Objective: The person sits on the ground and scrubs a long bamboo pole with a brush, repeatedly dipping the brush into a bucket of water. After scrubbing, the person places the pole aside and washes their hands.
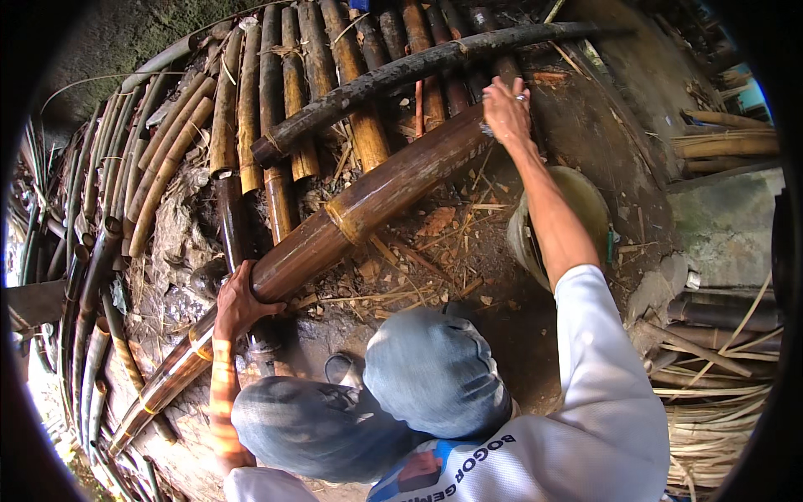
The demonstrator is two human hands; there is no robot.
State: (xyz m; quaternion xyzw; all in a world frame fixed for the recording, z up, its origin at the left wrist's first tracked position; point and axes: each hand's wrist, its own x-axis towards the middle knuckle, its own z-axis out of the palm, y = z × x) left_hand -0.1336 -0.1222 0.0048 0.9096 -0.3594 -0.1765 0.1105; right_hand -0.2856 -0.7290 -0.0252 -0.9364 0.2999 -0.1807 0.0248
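Ground: packed dirt floor (468, 276) littered with dry splinters and shavings, outdoor work yard.
Background: rack of brown bamboo poles (293, 92) lying side by side from 10 to 12 o'clock; dark mottled curved pole (401, 71) laid across them.
Workpiece: thick glossy brown bamboo culm (351, 213), on the ground at centre, upper end resting against the rack.
Axis: long axis runs 7 o'clock to 1 o'clock; far end points to 1 o'clock, near end to 7.
Left hand (238, 301): wrapped over the culm's lower stretch, fingers closed on it.
Right hand (506, 109): arm stretched out, at the culm's upper end with a small metal tool (486, 130); can't tell how firmly it grips.
Spacing: hands well apart, one at each stretch of the culm; left is the nearer to the body.
Nearby: pale round basin (585, 201) under right forearm at 3 o'clock; knees in blue denim (435, 368) at 6 o'clock.
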